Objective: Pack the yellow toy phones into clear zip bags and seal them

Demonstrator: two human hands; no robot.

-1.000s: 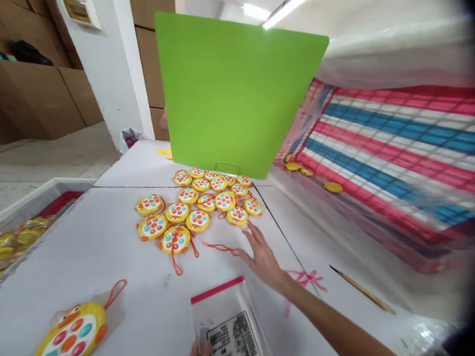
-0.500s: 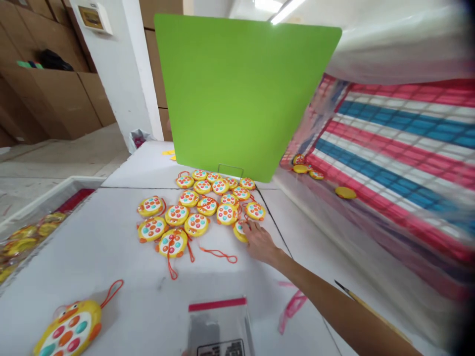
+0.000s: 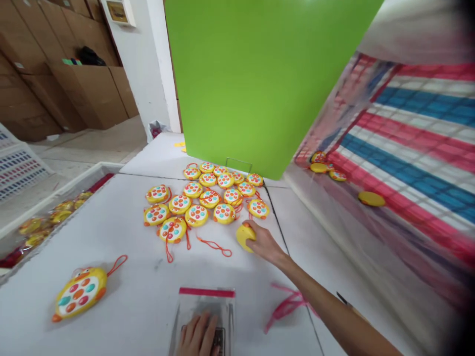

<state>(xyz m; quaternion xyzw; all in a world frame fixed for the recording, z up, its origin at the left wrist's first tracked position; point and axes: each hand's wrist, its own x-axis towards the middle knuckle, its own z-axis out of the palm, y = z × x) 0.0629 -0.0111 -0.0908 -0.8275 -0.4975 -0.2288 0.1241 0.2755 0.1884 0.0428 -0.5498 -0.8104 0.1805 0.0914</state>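
- Right hand (image 3: 264, 243): clamped on a yellow toy (image 3: 243, 236), its plain back showing, held in front of the green board (image 3: 260, 79).
- Left hand (image 3: 198, 336): fingers laid over a clear bag (image 3: 207, 302), farther from the board than the right; the picture's edge cuts it off, so I cannot tell whether it grips.
- Dotted toys (image 3: 196, 214): grouped on the worktop (image 3: 141, 291), spreading nearer from the board's foot.

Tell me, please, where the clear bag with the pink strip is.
In the head view, the clear bag lies at the bottom, slightly left of centre, under the left hand, with pink ribbon to its right.
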